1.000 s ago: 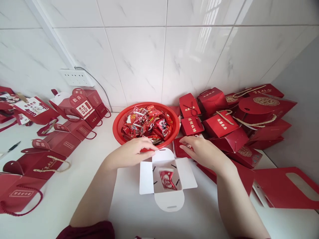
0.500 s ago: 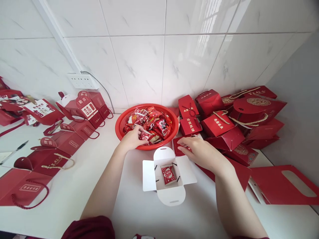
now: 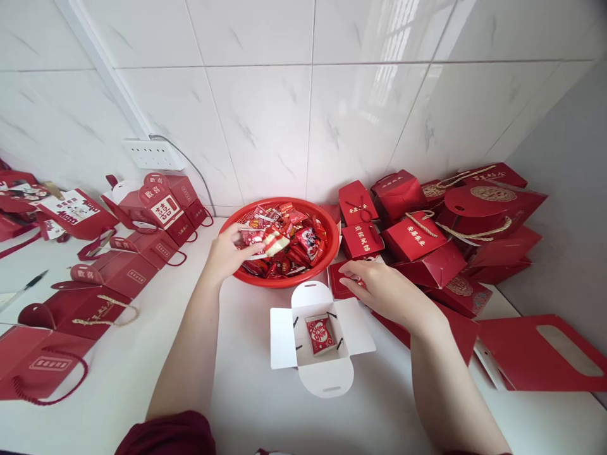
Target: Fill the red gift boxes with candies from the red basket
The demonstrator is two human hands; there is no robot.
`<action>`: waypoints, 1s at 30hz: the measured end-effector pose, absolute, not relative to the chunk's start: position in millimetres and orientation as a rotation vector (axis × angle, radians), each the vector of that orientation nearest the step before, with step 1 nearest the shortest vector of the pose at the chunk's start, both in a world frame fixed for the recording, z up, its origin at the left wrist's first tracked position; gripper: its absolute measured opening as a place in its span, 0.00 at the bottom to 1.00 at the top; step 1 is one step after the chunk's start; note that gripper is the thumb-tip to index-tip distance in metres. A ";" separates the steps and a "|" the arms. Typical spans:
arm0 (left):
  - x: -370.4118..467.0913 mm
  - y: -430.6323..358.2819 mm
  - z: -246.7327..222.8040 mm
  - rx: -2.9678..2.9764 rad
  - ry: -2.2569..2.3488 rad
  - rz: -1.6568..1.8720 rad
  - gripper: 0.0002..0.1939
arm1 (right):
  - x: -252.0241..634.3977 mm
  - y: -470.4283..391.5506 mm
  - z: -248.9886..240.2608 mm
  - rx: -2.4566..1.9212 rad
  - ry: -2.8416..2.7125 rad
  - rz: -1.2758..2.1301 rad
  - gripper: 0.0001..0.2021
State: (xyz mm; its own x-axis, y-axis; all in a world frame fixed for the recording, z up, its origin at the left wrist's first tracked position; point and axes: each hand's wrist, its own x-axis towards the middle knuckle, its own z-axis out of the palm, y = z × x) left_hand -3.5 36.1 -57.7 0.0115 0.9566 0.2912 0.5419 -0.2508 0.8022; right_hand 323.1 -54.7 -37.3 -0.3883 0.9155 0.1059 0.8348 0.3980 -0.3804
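Note:
A red plastic basket [image 3: 231, 221] holds a heap of wrapped candies [image 3: 289, 262]. At its front left, my left hand [image 3: 227, 251] pinches a red wrapped candy [image 3: 253, 237]; a cream-and-red one [image 3: 275, 242] is at its fingertips. My right hand [image 3: 386, 291] is curled by a flat red box [image 3: 337, 281], with a pale crinkled bit showing behind the knuckles; what its fingers hold is hidden. Between my forearms stands an open box, white inside [image 3: 325, 377], flaps spread, with one red candy packet [image 3: 320, 333] lying in it.
Red gift boxes with cord handles [image 3: 417, 237] crowd the right side, and a flat red card with a cutout [image 3: 535, 354] lies nearer. More red boxes [image 3: 102, 309] line up at the left, beside a pen [image 3: 28, 284]. A white power strip [image 3: 154, 155] is on the tiled wall.
My left hand has lifted slightly and shifted left from the candy heap, bringing candies up in its fingers. The right hand stays about where it was.

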 end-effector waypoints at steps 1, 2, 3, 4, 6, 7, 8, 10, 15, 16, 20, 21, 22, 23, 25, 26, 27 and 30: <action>-6.7 39.5 -59.0 1.780 1.575 1.275 0.26 | 322.9 -53.8 -37.8 -1.530 -2.361 0.380 0.09; -9.7 43.2 -61.3 1.735 1.625 1.373 0.26 | 322.5 -52.7 -38.2 -1.529 -2.363 0.382 0.09; -12.2 46.8 -64.0 1.694 1.672 1.433 0.28 | 322.0 -51.7 -38.8 -1.526 -2.367 0.388 0.09; -13.8 49.8 -66.7 1.672 1.712 1.448 0.30 | 321.4 -50.6 -39.3 -1.523 -2.371 0.395 0.09; -13.6 52.5 -70.3 1.710 1.782 1.412 0.36 | 320.2 -48.5 -40.6 -1.523 -2.380 0.404 0.09; -11.5 52.0 -70.7 1.777 1.825 1.396 0.37 | 319.8 -47.7 -41.4 -1.529 -2.384 0.404 0.09; -8.1 50.3 -70.3 1.870 1.877 1.396 0.35 | 319.5 -47.2 -42.2 -1.535 -2.388 0.401 0.09; 0.7 45.1 -68.3 2.096 1.944 1.354 0.22 | 319.4 -47.1 -44.2 -1.545 -2.389 0.400 0.09; 13.7 40.6 -71.5 2.330 1.791 0.872 0.10 | 314.1 -47.3 -48.0 -1.424 -2.386 0.503 0.09; 13.3 42.1 -74.0 2.351 1.785 0.830 0.10 | 310.5 -44.8 -47.9 -1.357 -2.393 0.541 0.10; 9.3 48.8 -83.2 2.425 1.828 0.694 0.15 | 283.0 -14.9 -44.6 -1.063 -2.446 0.647 0.13; 8.9 49.6 -84.5 2.415 1.860 0.640 0.16 | 273.2 -2.7 -44.3 -1.014 -2.484 0.679 0.14; 8.9 50.0 -85.3 2.394 1.898 0.586 0.17 | 262.6 10.6 -44.8 -0.993 -2.549 0.741 0.15; 9.0 50.0 -85.8 2.370 1.931 0.535 0.17 | 251.4 24.2 -46.3 -0.979 -2.609 0.791 0.16; 9.6 49.4 -86.1 2.336 1.962 0.460 0.18 | 228.5 49.2 -52.4 -0.990 -2.715 0.859 0.14; 9.9 48.9 -86.0 2.326 1.967 0.439 0.18 | 217.3 59.3 -56.5 -1.013 -2.770 0.873 0.14; 10.0 48.4 -85.8 2.321 1.968 0.428 0.18 | 206.8 67.3 -60.9 -1.052 -2.819 0.875 0.14; 10.0 47.0 -85.5 2.321 1.949 0.440 0.18 | 182.8 78.8 -71.3 -1.158 -2.942 0.890 0.16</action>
